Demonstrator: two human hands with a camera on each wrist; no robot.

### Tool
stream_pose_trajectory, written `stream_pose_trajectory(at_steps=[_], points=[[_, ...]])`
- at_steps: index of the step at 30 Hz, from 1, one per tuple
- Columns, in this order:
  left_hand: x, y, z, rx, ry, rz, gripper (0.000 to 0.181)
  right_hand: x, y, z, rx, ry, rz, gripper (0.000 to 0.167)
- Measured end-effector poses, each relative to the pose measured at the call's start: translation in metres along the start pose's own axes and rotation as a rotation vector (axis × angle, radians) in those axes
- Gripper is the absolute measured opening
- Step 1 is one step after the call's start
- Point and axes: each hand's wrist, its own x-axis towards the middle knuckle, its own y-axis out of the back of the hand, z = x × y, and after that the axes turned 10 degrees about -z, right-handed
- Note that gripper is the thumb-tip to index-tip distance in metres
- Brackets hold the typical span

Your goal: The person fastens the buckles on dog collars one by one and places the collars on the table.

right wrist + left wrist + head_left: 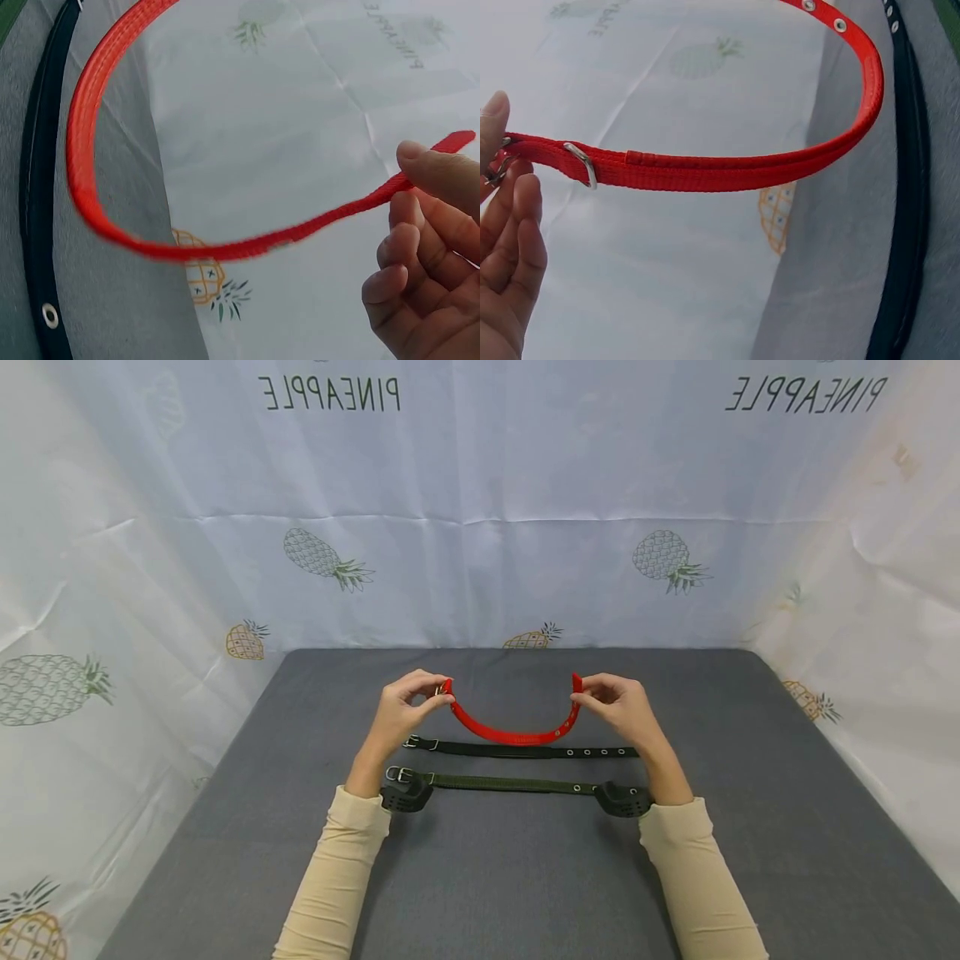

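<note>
A red pet collar [517, 738] hangs in a U-shaped sag between both hands, above the table. My left hand [405, 706] pinches its buckle end between thumb and fingers; a metal keeper loop [581, 165] shows near that end in the left wrist view. With thumb and forefinger, my right hand [618, 700] grips the strap close to its pointed tip [456, 141]. Metal eyelets [840, 25] line the right-hand part of the strap. Below lie a black collar [495, 750] and a dark green collar [502, 783], stretched out side by side, buckles to the left.
The grey tabletop [510, 877] spreads under the arms. White curtains printed with pineapples [480, 468] stand behind the table and along both sides. Black wrist-worn devices [407, 795] partly cover the green collar's ends.
</note>
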Motion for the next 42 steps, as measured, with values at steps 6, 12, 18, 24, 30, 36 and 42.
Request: stream_pose_trajectory(at_steps=[6,12,18,24,30,36,42], points=[[0.001,-0.012,0.002,-0.104,-0.03,-0.028,0.024,0.003,-0.011,-0.006,0.025,0.036,-0.011,0.013],[0.004,-0.024,0.004,-0.205,-0.062,-0.024,0.028,0.003,-0.022,-0.012,0.021,0.079,0.012,0.013],[0.007,-0.035,0.008,-0.289,-0.08,-0.01,0.042,0.006,-0.032,-0.018,0.04,0.1,-0.002,0.013],[0.009,-0.044,0.011,-0.316,-0.065,0.0,0.048,0.007,-0.04,-0.025,0.092,0.075,-0.041,0.014],[0.01,-0.049,0.018,-0.38,0.072,-0.03,0.036,0.007,-0.046,-0.034,0.098,0.076,-0.049,0.015],[0.009,-0.051,0.023,-0.303,0.148,-0.046,0.03,0.005,-0.047,-0.037,0.092,0.091,-0.037,0.016],[0.008,-0.05,0.028,-0.204,0.183,-0.057,0.024,0.003,-0.047,-0.04,0.103,0.084,-0.034,0.017]])
